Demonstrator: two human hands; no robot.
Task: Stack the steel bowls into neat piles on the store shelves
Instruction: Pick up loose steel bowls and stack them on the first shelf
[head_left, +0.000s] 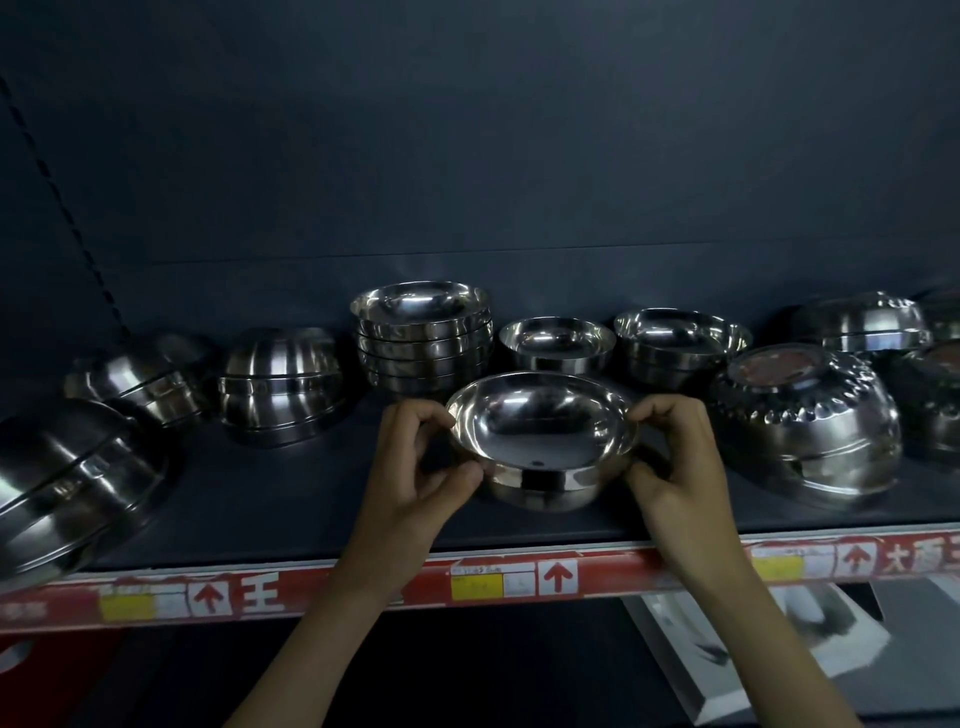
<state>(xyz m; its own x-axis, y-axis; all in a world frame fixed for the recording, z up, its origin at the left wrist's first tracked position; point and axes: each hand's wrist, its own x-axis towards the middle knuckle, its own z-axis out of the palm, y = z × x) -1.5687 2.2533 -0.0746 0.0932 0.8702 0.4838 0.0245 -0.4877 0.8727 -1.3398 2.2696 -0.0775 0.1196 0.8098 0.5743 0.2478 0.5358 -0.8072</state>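
Near the front of the shelf (291, 499), the bowl (540, 436) sits mouth-up, dead centre between the hands. The left hand (410, 467) and right hand (680, 467) each pinch its rim, equally near. The tall pile (423, 343) stands behind and left, so probably a lift that way.

Dark shelf (291, 509) under steel bowls (423, 338)

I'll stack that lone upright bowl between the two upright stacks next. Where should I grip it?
Probably pinch the lone bowl by its front rim, thumb inside, coming from above and in front: it stands mouth-up, and the left stack and right stack crowd its sides.
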